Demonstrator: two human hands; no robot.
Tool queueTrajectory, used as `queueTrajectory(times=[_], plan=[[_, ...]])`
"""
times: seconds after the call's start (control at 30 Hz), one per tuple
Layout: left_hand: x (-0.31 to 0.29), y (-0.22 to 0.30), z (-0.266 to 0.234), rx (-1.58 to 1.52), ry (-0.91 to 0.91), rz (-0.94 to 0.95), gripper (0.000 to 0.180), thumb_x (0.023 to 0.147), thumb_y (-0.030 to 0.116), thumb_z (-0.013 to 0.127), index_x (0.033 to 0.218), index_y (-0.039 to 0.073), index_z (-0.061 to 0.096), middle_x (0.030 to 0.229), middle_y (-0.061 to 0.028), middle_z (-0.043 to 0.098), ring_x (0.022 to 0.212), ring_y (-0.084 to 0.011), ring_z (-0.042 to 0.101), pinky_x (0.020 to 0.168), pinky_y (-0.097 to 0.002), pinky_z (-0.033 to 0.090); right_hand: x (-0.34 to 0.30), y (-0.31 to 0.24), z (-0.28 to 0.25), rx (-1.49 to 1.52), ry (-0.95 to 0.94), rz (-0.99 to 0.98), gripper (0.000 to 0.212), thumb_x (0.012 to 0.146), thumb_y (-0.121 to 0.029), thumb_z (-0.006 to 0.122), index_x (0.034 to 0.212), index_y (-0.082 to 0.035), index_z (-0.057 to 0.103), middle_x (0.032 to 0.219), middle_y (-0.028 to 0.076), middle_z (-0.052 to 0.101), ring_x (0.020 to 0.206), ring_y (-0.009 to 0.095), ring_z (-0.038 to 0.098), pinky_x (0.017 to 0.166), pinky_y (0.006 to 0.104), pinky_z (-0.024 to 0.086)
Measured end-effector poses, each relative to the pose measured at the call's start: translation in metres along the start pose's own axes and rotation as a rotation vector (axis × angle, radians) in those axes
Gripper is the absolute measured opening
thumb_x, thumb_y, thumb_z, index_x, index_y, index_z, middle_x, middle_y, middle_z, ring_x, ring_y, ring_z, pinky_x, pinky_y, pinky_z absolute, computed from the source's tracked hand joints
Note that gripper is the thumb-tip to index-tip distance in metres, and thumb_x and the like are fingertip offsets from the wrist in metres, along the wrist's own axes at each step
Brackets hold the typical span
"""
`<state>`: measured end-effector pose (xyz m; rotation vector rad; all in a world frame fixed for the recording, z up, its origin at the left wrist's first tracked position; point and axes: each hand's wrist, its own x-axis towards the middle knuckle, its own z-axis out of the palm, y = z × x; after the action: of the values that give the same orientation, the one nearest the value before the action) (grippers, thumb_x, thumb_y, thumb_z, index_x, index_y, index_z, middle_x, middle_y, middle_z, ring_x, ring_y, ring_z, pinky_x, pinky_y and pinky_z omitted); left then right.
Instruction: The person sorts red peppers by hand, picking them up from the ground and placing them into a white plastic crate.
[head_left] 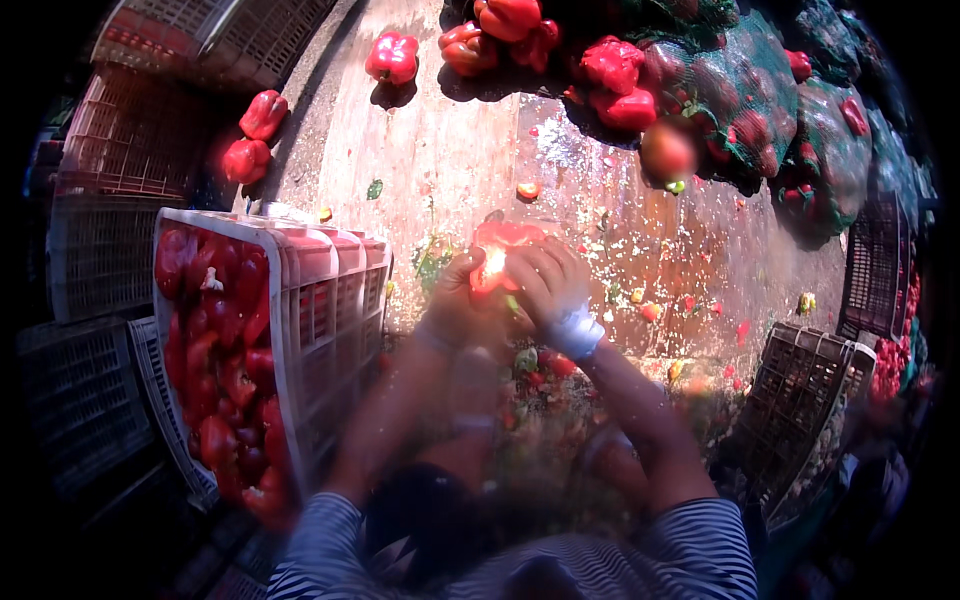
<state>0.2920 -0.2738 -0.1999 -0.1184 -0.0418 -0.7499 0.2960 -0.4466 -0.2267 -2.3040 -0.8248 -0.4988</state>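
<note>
both hands, left hand (462,290) and right hand (548,282), clamp together on a red pepper (502,245) held above the wet floor (450,150); its slick skin could slip and drop beside the crate (330,290).
</note>
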Motion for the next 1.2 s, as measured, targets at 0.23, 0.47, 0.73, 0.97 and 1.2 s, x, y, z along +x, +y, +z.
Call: queueTrajectory(times=[0.23,0.47,0.73,0.97,1.2], plan=[[-0.031,-0.001,-0.05,0.142,0.34,0.175,0.043,0.1,0.036,0.041,0.126,0.004,0.052,0.12,-0.0114,0.062,0.109,-0.0206,0.061,0.097,-0.0356,0.049,0.018,-0.013,0.004,0.079,-0.162,0.066,0.051,0.081,-0.039,0.068,0.122,-0.01,0.058,0.107,0.013,0.061,0.1,0.035,0.056,0.089,0.048,0.043],[-0.019,-0.018,0.002,0.511,0.547,0.377,0.053,0.092,0.026,0.054,0.138,0.004,0.04,0.126,-0.0101,0.056,0.111,-0.0197,0.06,0.095,-0.0331,0.051,0.01,-0.025,0.037,0.352,0.064,0.467,0.039,0.09,-0.029,0.056,0.118,-0.002,0.06,0.105,0.022,0.065,0.096,0.039,0.061,0.083,0.046,0.047],[-0.048,-0.012,0.024,0.945,0.616,0.249,0.087,0.083,0.021,0.067,0.154,0.01,0.017,0.145,-0.013,0.043,0.13,-0.0266,0.049,0.101,-0.045,0.049,0.014,-0.026,0.011,0.32,0.071,0.172,0.035,0.101,-0.027,0.05,0.111,0.005,0.061,0.107,0.017,0.065,0.097,0.028,0.066,0.081,0.0354,0.053],[-0.104,-0.017,0.15,1.242,0.641,0.443,0.089,0.073,0.024,0.075,0.149,0.005,0.033,0.14,-0.0115,0.043,0.132,-0.0211,0.04,0.112,-0.035,0.03,-0.042,-0.06,-0.072,1.295,0.401,0.941,0.027,0.105,-0.02,0.041,0.124,-0.004,0.052,0.107,0.009,0.064,0.096,0.025,0.065,0.093,0.0474,0.054],[-0.228,-0.003,0.289,2.558,0.832,1.112,0.08,0.075,0.016,0.072,0.145,0.005,0.036,0.143,-0.0138,0.045,0.135,-0.032,0.041,0.114,-0.0419,0.033,-0.074,-0.088,-0.1,1.402,0.414,0.868,0.029,0.105,-0.029,0.043,0.112,-0.006,0.058,0.095,0.007,0.063,0.085,0.019,0.063,0.079,0.038,0.058]])
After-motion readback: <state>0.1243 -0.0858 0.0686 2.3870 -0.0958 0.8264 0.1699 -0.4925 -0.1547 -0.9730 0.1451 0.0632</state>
